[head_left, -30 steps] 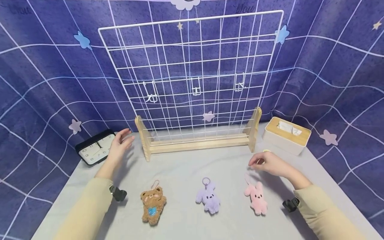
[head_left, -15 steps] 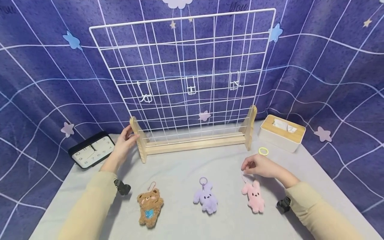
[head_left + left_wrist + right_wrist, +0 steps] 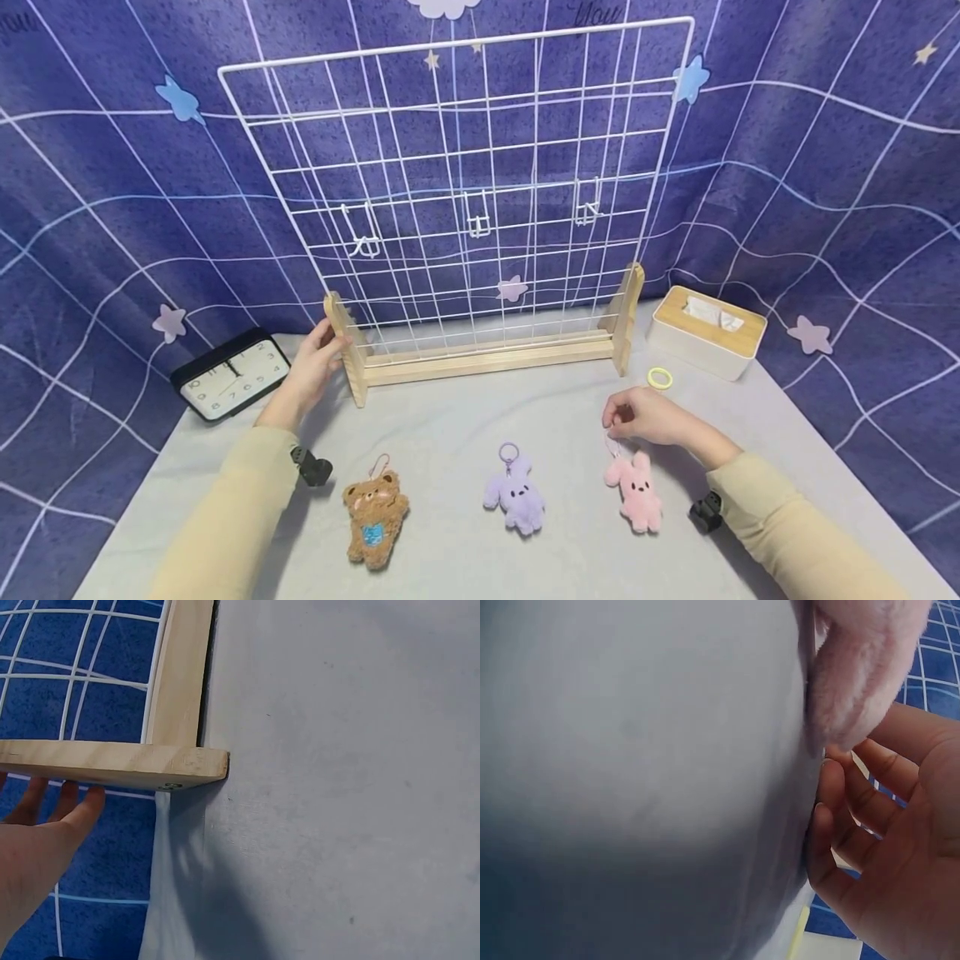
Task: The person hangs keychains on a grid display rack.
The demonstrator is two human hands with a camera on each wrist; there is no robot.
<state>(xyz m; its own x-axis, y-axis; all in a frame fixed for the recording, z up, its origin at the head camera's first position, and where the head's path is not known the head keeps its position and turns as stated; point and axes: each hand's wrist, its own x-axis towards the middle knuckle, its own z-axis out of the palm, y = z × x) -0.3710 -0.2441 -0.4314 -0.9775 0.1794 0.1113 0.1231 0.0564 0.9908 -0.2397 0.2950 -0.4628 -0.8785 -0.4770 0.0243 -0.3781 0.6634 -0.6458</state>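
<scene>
My left hand (image 3: 306,375) is at the left wooden upright (image 3: 347,354) of a white wire grid rack (image 3: 450,158). In the left wrist view its fairly straight fingers (image 3: 86,810) touch the upright's outer face. On the right, my right hand (image 3: 647,417) pinches the thin loop (image 3: 614,447) of a pink plush bunny keychain (image 3: 641,498), which lies on the table. The right wrist view shows pink fur (image 3: 855,682) beside curled fingers; the loop is hidden there. A purple plush keychain (image 3: 519,500) and a brown bear keychain (image 3: 375,517) lie to the left.
Several white hooks (image 3: 478,223) hang on the grid. A black-framed clock (image 3: 232,375) stands at the left, a tissue box (image 3: 705,333) at the right. A yellow ring (image 3: 659,378) lies behind my right hand. A blue patterned curtain (image 3: 97,250) surrounds the table.
My left hand has moved right from beside the clock to the rack's upright. The right hand has come down to the bunny's loop and pinches it. The head view has shifted slightly.
</scene>
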